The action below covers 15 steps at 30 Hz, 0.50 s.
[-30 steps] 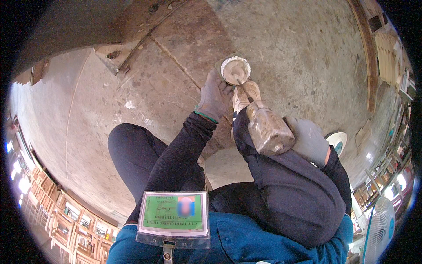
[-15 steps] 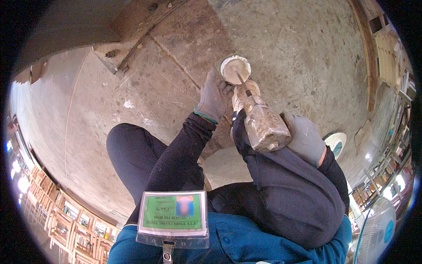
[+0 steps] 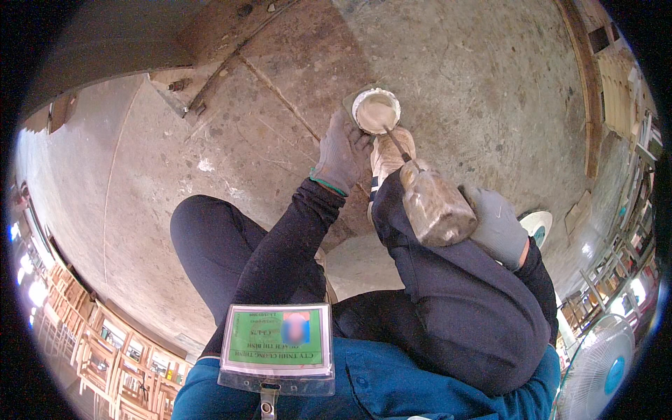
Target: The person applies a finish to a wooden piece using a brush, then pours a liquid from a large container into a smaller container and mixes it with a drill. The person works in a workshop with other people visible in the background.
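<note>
A round white tub of pale, creamy paste stands on the floor, its rim crusted. My left hand, in a grey glove, is curled against the tub's near left side; its fingertips are partly hidden. My right hand, also gloved, is wrapped round a worn, paste-smeared power drill; its grip and trigger are hidden. From the drill a thin dark mixing rod points at the tub, its end at the near rim. My shoe is just below the tub.
My bent right knee lies under the drill. A round white and green object is beyond my right wrist. A fan stands at lower right, wooden frames at lower left. A long wooden strip lies at right.
The drill and my right hand have shifted right and toward me. The rod's end has drawn from the middle of the paste to the tub's near edge. My left hand stays put.
</note>
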Tool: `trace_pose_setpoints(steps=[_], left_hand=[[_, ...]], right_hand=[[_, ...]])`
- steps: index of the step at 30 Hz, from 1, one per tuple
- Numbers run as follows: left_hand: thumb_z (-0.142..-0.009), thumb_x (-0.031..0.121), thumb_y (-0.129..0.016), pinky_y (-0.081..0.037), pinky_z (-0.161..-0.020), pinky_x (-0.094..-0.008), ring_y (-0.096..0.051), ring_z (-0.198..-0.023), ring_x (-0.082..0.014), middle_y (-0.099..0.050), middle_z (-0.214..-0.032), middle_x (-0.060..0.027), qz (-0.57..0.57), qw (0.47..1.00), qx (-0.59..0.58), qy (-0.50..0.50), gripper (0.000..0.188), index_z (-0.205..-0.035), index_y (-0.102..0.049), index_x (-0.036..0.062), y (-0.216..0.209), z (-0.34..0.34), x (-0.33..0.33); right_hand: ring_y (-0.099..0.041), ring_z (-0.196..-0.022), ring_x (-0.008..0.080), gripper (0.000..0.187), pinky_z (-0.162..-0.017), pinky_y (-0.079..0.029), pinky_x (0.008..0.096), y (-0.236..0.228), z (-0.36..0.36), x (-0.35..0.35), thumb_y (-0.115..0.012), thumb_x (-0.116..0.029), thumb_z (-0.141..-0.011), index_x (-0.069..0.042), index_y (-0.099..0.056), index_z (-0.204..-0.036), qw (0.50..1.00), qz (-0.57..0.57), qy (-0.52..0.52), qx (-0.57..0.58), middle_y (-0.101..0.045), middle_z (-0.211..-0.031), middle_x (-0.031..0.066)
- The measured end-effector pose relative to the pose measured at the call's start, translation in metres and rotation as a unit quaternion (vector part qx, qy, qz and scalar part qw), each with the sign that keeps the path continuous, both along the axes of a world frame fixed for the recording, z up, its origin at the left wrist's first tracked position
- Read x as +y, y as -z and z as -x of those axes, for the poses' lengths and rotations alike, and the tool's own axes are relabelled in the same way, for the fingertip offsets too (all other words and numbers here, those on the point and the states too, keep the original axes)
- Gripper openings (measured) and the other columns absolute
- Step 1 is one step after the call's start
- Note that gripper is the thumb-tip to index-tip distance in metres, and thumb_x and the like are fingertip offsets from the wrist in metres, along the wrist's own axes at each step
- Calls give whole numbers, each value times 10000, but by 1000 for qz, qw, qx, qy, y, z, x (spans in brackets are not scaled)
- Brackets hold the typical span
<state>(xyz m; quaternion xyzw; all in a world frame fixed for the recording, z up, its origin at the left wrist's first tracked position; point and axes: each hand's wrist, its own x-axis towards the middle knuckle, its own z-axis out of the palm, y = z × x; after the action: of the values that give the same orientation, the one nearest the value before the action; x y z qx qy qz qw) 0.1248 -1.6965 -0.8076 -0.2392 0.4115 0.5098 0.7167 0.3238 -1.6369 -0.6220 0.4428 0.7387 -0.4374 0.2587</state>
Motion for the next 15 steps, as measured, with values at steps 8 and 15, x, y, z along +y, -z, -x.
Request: trace_pose_setpoints(steps=[8, 15], left_hand=[[-884, 465, -402, -260, -1031, -378, -342, -1192, -294, -272, -1346, -195, 8, 1000, 9, -9, 788, -1352, -77, -79, -1, -1, 0], [-882, 463, -408, -313, -993, -372, -396, -1118, -275, -333, -1290, -189, 9, 1000, 0, -5, 767, -1339, -132, -88, 0, -2, 1]], right_hand=[[-569, -740, 388, 346, -609, -436, 456, 8, 0, 1, -609, -317, -705, -36, -516, -883, 999, 0, -36, 4, -579, -748, 199], [-573, -729, 393, 345, -598, -438, 462, 14, 3, 1, -616, -311, -698, -31, -516, -872, 999, 12, -37, 14, -582, -736, 217]])
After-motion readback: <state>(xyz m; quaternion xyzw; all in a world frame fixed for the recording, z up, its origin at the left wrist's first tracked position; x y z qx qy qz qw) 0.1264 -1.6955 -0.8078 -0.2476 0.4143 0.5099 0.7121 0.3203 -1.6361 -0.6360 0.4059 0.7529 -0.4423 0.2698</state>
